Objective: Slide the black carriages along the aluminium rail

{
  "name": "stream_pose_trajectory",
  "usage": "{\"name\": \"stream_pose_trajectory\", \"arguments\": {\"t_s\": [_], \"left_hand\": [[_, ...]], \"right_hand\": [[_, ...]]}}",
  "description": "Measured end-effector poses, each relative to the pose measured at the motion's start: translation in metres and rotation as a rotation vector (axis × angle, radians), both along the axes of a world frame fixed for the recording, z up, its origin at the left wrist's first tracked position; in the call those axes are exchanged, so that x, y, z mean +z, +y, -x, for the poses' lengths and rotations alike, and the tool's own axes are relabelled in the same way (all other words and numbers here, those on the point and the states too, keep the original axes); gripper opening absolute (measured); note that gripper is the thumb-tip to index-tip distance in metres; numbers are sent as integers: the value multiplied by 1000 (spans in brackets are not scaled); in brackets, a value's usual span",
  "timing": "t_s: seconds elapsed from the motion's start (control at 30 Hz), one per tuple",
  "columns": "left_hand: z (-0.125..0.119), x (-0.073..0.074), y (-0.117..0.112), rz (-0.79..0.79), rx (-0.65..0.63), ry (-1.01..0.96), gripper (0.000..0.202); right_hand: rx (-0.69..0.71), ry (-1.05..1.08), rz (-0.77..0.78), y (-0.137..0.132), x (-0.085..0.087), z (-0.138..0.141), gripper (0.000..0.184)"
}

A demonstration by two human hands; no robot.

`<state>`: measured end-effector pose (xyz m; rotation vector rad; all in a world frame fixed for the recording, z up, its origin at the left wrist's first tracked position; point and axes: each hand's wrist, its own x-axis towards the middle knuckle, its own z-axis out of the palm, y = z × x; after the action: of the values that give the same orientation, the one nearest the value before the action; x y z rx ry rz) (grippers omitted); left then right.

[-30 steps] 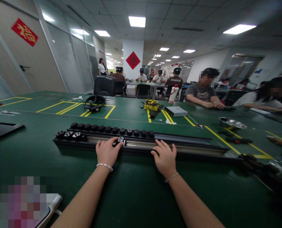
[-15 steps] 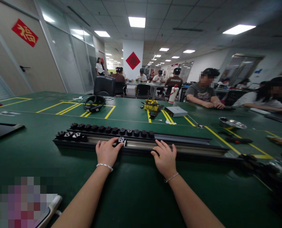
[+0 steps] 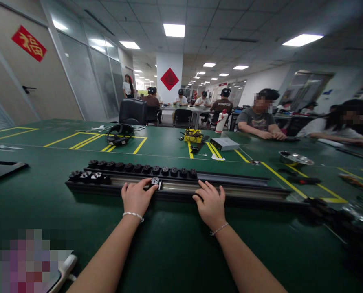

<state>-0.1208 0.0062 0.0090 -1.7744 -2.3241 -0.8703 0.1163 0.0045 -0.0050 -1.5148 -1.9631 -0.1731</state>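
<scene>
A long black power track (image 3: pixel 181 189) lies across the table in front of me, with a metallic strip along its channel. My left hand (image 3: pixel 137 197) has its thumb and index finger closed around a black socket module (image 3: pixel 155 182) with a pale face, at the channel. My right hand (image 3: pixel 210 201) rests at the near edge of the track further right, its fingers spread apart and nothing visible in them. Several more socket modules (image 3: pixel 91 176) sit at the track's left end. Behind runs a second black track (image 3: pixel 233 178), its left part carrying a row of socket modules (image 3: pixel 146 169).
A headset (image 3: pixel 120 134), a yellow object with cables (image 3: pixel 193 135), a white box (image 3: pixel 224 143) and a metal bowl (image 3: pixel 296 158) stand farther back on the green table (image 3: pixel 169 252). Dark parts lie at right, a phone-like device (image 3: pixel 62 270) at lower left. People sit beyond.
The view has shifted slightly, so everything sits a little further left. Both hands keep nearly the same pose against the track.
</scene>
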Motion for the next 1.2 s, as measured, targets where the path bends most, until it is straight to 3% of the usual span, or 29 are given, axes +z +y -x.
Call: {"name": "stream_pose_trajectory", "arguments": {"t_s": [1.2], "left_hand": [[-4,9,-3,31,-5,-18,35]], "right_hand": [[15,30,29,0,0,-1,15]]}}
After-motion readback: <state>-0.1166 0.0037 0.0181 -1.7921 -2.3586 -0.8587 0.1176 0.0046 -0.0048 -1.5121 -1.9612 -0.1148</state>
